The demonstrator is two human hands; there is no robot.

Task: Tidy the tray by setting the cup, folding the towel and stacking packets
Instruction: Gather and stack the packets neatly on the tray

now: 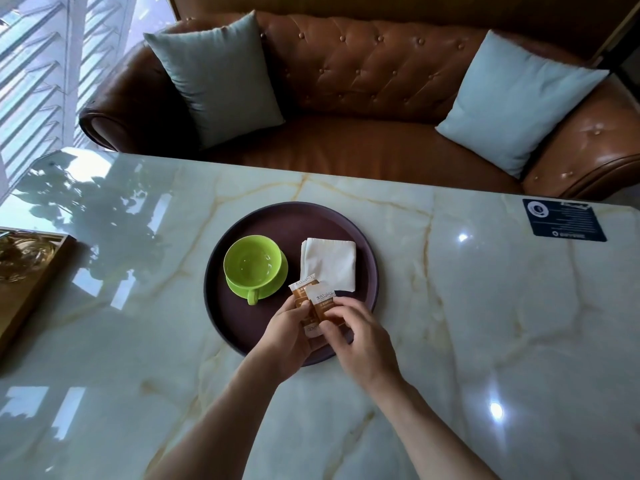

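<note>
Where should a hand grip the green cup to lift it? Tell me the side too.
Take the green cup by its handle, which points toward the person at the saucer's near edge. Come from the near side, left of the packets both hands hold.

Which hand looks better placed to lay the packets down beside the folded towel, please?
Probably the right hand: it pinches the packets on the side nearer the towel. The left hand grips them on the cup side.
</note>
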